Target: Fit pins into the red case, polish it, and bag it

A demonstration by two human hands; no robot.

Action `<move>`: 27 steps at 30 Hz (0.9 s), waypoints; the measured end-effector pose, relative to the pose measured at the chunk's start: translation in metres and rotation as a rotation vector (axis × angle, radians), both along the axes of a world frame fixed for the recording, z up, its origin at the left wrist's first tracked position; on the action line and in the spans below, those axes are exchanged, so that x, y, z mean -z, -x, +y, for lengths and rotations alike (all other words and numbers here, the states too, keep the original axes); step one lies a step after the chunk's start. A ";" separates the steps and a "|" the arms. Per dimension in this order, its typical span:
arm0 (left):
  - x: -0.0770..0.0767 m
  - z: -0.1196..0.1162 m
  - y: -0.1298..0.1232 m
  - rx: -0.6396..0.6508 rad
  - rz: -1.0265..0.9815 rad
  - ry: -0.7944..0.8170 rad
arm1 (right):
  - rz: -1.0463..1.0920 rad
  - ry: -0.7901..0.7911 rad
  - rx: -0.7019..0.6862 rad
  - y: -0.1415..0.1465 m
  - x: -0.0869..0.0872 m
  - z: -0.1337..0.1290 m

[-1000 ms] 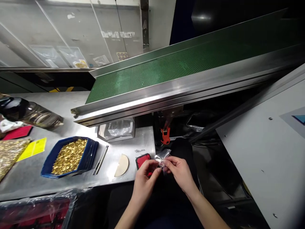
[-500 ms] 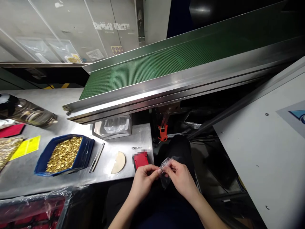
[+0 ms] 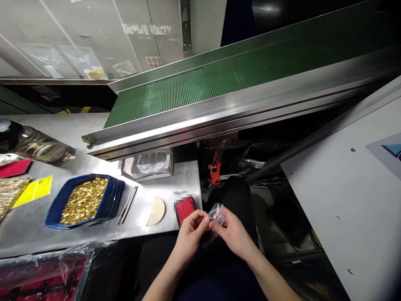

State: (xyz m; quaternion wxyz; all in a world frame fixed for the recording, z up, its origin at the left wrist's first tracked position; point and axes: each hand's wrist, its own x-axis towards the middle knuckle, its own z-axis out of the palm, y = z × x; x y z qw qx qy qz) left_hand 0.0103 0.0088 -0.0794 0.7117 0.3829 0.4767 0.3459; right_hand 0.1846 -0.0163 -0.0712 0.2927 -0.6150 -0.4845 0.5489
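Above my lap, a small crumpled clear plastic bag [image 3: 216, 212] is pinched between both hands. My left hand [image 3: 193, 229] is closed on the bag's left side with thumb and fingertips. On the other side, my right hand [image 3: 231, 229] grips it, fingers curled behind and thumb in front. Whether anything is inside the bag I cannot make out. Just beyond my left hand, a red and black case [image 3: 185, 207] lies at the table's corner, partly covered by that hand. A small metal piece [image 3: 180, 192] and a pale half-round disc [image 3: 156, 212] lie nearby.
A blue bin [image 3: 114, 200] of small gold-coloured parts stands on the metal table [image 3: 142, 232], with tweezers [image 3: 128, 205] beside it. A green conveyor [image 3: 188, 90] crosses above. A bottle [image 3: 40, 144] lies at left. A plastic-lined box [image 3: 90, 255] of red items sits below; a white panel [image 3: 338, 188] stands right.
The bag has been bunched up and raised slightly between my fingers; its hanging lower part shows less. Both hands stay close together. The view has shifted a little.
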 end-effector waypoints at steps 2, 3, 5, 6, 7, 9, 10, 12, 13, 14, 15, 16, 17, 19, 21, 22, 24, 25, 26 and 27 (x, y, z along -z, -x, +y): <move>0.000 -0.001 0.002 -0.032 -0.012 0.018 | -0.138 0.006 0.022 -0.003 0.002 0.002; 0.000 -0.002 0.004 -0.049 -0.009 0.022 | -0.209 -0.001 0.051 -0.005 0.001 0.002; -0.002 -0.005 0.008 -0.048 0.017 0.009 | -0.319 -0.024 0.119 -0.008 -0.004 0.003; -0.004 -0.007 0.009 -0.027 0.041 -0.004 | -0.352 -0.039 0.129 -0.009 -0.008 0.002; -0.005 -0.008 0.010 -0.002 0.074 -0.022 | -0.355 -0.052 0.114 -0.008 -0.012 0.001; -0.008 -0.008 0.011 0.023 0.175 -0.074 | -0.279 -0.064 0.011 -0.003 -0.021 -0.001; -0.009 -0.007 0.011 0.002 0.243 -0.106 | -0.256 -0.064 -0.049 0.001 -0.024 -0.003; -0.012 -0.002 0.015 -0.117 0.393 -0.174 | -0.353 -0.040 -0.126 0.008 -0.026 -0.006; -0.013 0.000 0.018 -0.196 0.464 -0.205 | -0.468 -0.032 -0.136 0.012 -0.026 -0.007; -0.014 0.001 0.022 -0.267 0.525 -0.232 | -0.592 -0.045 -0.136 0.016 -0.025 -0.007; -0.015 0.000 0.026 -0.314 0.572 -0.254 | -0.689 -0.079 -0.137 0.020 -0.024 -0.007; -0.016 -0.002 0.029 -0.324 0.601 -0.268 | -0.733 -0.122 -0.145 0.024 -0.024 -0.006; -0.016 -0.007 0.033 -0.296 0.612 -0.274 | -0.721 -0.152 -0.150 0.028 -0.024 -0.004; -0.017 -0.020 0.039 -0.173 0.600 -0.260 | -0.598 -0.129 -0.145 0.034 -0.028 0.003; -0.017 -0.035 0.049 -0.029 0.551 -0.204 | -0.438 -0.043 -0.168 0.034 -0.034 0.009; -0.016 -0.043 0.055 0.031 0.515 -0.154 | -0.328 -0.015 -0.237 0.030 -0.036 0.011; -0.013 -0.057 0.072 0.098 0.423 -0.020 | -0.054 0.027 -0.452 0.020 -0.035 0.011; -0.010 -0.063 0.082 0.103 0.365 0.050 | 0.104 0.089 -0.512 0.015 -0.031 0.008; -0.006 -0.069 0.092 0.090 0.305 0.109 | 0.255 0.183 -0.505 0.011 -0.024 0.004; -0.002 -0.075 0.101 0.059 0.248 0.155 | 0.369 0.287 -0.434 0.010 -0.015 -0.001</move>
